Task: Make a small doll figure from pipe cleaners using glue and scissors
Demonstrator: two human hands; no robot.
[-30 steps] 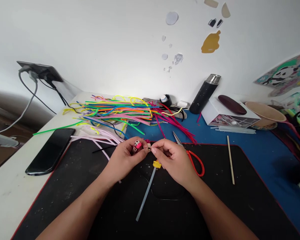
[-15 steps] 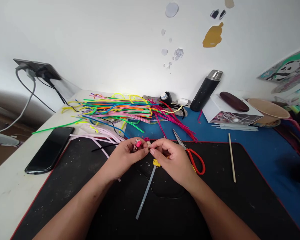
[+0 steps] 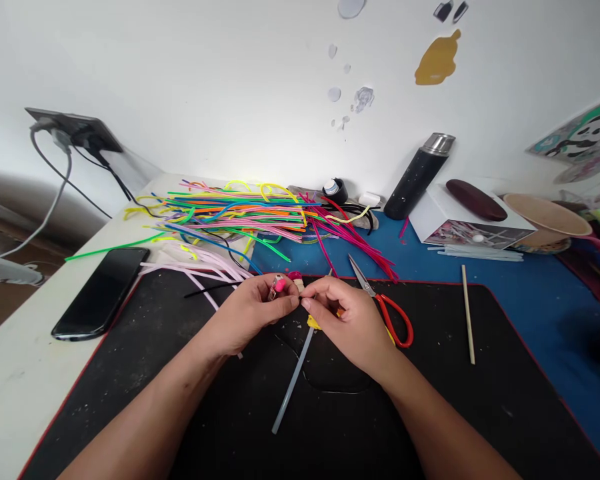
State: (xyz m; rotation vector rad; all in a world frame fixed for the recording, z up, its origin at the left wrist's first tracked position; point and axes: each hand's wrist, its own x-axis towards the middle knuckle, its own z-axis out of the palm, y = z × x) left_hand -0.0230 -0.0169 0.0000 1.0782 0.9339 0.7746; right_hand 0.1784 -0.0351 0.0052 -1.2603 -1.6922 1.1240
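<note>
Both hands meet over the middle of a black mat: the left hand is closed around a small pink lighter, and the right hand pinches a thin black strand with thumb and forefinger right beside the lighter's top. Just near of the fingers, a pale glue stick lies on the mat with a small yellow piece at its far end. Red-handled scissors rest just right of the right hand, and a wooden stick lies further right. The mat sits on a blue cover over a white table. A heap of colourful pipe cleaners lies far of the hands, a dark phone to the left. At the far right stand a black flask, a white box and a tan bowl. The white wall carries a socket with cables at left and a panda picture at right. No writing can be read.
</note>
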